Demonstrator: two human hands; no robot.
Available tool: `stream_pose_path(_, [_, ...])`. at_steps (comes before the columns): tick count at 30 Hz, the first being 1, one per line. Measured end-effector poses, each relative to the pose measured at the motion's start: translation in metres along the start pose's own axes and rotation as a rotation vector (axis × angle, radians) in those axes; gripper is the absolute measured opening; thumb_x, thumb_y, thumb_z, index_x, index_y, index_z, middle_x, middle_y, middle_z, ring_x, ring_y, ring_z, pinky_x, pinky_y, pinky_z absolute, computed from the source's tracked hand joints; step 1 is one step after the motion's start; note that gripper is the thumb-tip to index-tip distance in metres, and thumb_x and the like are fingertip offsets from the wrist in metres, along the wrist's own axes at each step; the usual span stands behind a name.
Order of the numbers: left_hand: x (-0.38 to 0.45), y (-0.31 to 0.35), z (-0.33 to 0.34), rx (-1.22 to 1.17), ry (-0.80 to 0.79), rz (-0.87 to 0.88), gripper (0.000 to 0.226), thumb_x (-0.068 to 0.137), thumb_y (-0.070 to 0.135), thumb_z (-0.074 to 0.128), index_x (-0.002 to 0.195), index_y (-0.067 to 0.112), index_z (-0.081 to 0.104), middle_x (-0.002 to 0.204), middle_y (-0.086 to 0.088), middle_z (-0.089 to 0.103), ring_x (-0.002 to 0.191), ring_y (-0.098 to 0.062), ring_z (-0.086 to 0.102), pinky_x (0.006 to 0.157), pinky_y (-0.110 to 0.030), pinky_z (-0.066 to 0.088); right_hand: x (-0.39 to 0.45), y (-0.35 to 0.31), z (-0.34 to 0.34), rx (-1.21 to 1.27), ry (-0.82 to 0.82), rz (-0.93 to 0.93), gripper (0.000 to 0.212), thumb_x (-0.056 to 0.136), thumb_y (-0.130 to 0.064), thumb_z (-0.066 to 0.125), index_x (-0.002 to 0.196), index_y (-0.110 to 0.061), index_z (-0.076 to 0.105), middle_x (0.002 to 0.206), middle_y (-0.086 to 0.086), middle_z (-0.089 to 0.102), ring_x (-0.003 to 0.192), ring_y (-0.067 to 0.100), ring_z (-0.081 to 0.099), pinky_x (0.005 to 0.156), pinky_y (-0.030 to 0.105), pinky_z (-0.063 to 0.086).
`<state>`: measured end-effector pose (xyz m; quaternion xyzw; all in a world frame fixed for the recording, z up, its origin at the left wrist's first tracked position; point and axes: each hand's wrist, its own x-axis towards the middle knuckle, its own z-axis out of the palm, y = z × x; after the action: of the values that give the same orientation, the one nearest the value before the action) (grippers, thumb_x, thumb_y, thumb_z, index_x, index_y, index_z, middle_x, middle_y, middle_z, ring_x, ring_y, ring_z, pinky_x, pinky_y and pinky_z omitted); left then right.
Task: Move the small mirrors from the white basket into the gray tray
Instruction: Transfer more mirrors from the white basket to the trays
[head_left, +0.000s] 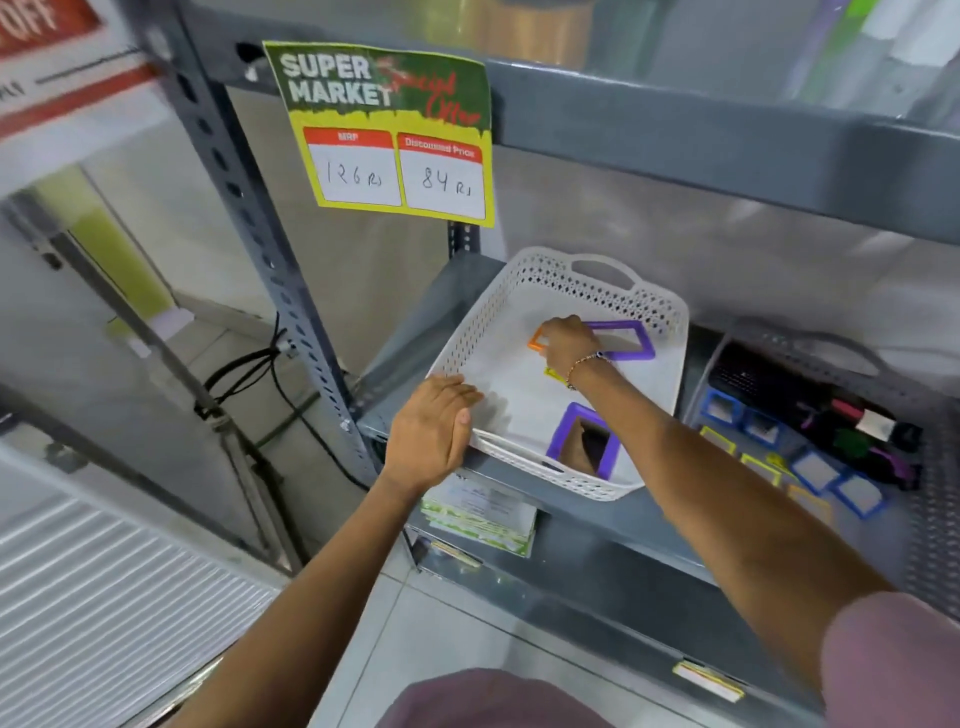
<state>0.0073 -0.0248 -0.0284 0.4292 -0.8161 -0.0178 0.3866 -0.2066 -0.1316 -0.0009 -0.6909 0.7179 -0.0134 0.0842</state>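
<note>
1. While the white perforated plastic basket (524, 291) sits on the grey metal shelf (597, 512), we note our left hand (434, 431) resting on its near-left rim, fingers extended and close together, palm down; it grips no mirror.
2. Our right hand (569, 345) reaches into the far part of the basket, fingers curled down over an orange-framed small mirror (538, 340). The fingertips are hidden behind the back of the hand, so we cannot tell whether the grasp is closed or only touching.
3. Just right of that hand lies a purple-framed rectangular mirror (626, 340), flat on the basket floor. A yellow-framed piece (555, 375) shows partly beneath our right wrist, which carries a thin beaded bracelet (584, 364).
4. A second purple-framed mirror (584, 439) leans against the basket's near wall, tilted, glass facing up toward us.
5. The grey perforated tray (935, 499) stands on the same shelf, just right of the basket. It holds several small mirrors already: blue-framed ones (722, 410) toward the left and near side, yellow-framed ones (717, 439) between them, plus dark items at the back that are too blurred to identify.
6. A yellow and green supermarket price sign (387, 132) hangs from the shelf above, handwritten 126 and 84.
7. Green and white boxes (480, 519) sit stacked on the lower shelf beneath the basket.
</note>
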Motion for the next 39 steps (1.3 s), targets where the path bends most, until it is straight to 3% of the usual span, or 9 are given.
stream_pose_path(9, [0.013,0.030,-0.011,-0.068,0.007,-0.105,0.054,0.102,0.029,0.021,0.118,0.003,0.065,0.119,-0.012,0.066,0.119,-0.024,0.055,0.109,-0.030,0.032,-0.062,0.025,-0.041,0.489,0.298,0.045,0.032,0.095,-0.007,0.041,0.118,-0.007,0.064,0.120,0.015,0.068,0.111,0.026,0.062,0.092,0.023,0.045])
stream_pose_path(12, [0.028,0.068,-0.005,-0.117,-0.013,-0.093,0.052,0.101,0.027,0.023,0.122,0.003,0.063,0.122,-0.013,0.065,0.123,-0.024,0.052,0.112,-0.027,0.027,-0.097,0.068,-0.058,0.705,0.376,0.114,0.029,0.090,0.004,0.049,0.111,0.000,0.067,0.100,0.012,0.070,0.091,0.013,0.059,0.066,0.002,0.041])
stream_pose_path(16, [0.041,0.131,0.015,-0.153,-0.069,-0.027,0.055,0.102,0.032,0.019,0.128,0.005,0.059,0.130,-0.013,0.060,0.128,-0.025,0.048,0.113,-0.028,0.023,-0.147,0.135,-0.078,0.839,0.435,0.316,0.010,0.087,-0.005,0.061,0.091,-0.010,0.069,0.072,0.004,0.062,0.059,-0.003,0.061,0.059,0.018,0.051])
stream_pose_path(20, [0.041,0.196,0.042,-0.210,-0.141,0.122,0.062,0.103,0.035,0.013,0.130,0.000,0.056,0.133,-0.015,0.057,0.129,-0.027,0.048,0.113,-0.028,0.021,-0.199,0.198,-0.091,0.819,0.385,0.516,0.017,0.086,0.000,0.061,0.073,-0.011,0.066,0.065,0.009,0.061,0.033,-0.005,0.056,0.044,0.012,0.051])
stream_pose_path(23, [0.031,0.230,0.065,-0.210,-0.237,0.242,0.062,0.104,0.035,0.012,0.132,-0.002,0.053,0.136,-0.015,0.054,0.132,-0.027,0.044,0.116,-0.030,0.019,-0.227,0.229,-0.095,0.586,0.232,0.662,0.021,0.080,-0.009,0.066,0.099,-0.002,0.072,0.097,0.021,0.073,0.078,0.024,0.072,0.075,0.034,0.059])
stream_pose_path(25, [0.022,0.237,0.080,-0.176,-0.293,0.265,0.063,0.104,0.034,0.011,0.132,-0.002,0.053,0.136,-0.015,0.055,0.132,-0.028,0.044,0.116,-0.030,0.017,-0.243,0.234,-0.091,0.417,0.081,0.715,0.029,0.077,-0.010,0.066,0.104,0.000,0.069,0.108,0.018,0.070,0.098,0.033,0.067,0.081,0.032,0.054])
stream_pose_path(29, [0.007,0.222,0.098,-0.083,-0.329,0.245,0.062,0.103,0.035,0.012,0.130,0.001,0.056,0.132,-0.014,0.058,0.131,-0.028,0.045,0.117,-0.030,0.014,-0.259,0.226,-0.075,0.103,-0.119,0.675,0.026,0.078,0.002,0.061,0.103,0.004,0.068,0.109,0.021,0.070,0.100,0.031,0.068,0.073,0.033,0.050])
stream_pose_path(33, [-0.004,0.213,0.104,-0.057,-0.287,0.259,0.058,0.103,0.032,0.016,0.122,0.002,0.062,0.122,-0.013,0.065,0.124,-0.030,0.051,0.116,-0.033,0.019,-0.257,0.226,-0.059,0.035,-0.061,0.666,0.030,0.094,-0.003,0.042,0.120,0.003,0.056,0.124,0.024,0.062,0.117,0.035,0.059,0.092,0.039,0.049])
stream_pose_path(39, [-0.006,0.211,0.106,-0.042,-0.236,0.272,0.057,0.103,0.029,0.018,0.114,0.002,0.066,0.111,-0.011,0.069,0.113,-0.030,0.058,0.109,-0.035,0.029,-0.259,0.223,-0.055,-0.027,-0.023,0.688,0.031,0.094,-0.004,0.044,0.123,-0.002,0.054,0.124,0.019,0.061,0.117,0.034,0.057,0.092,0.039,0.050])
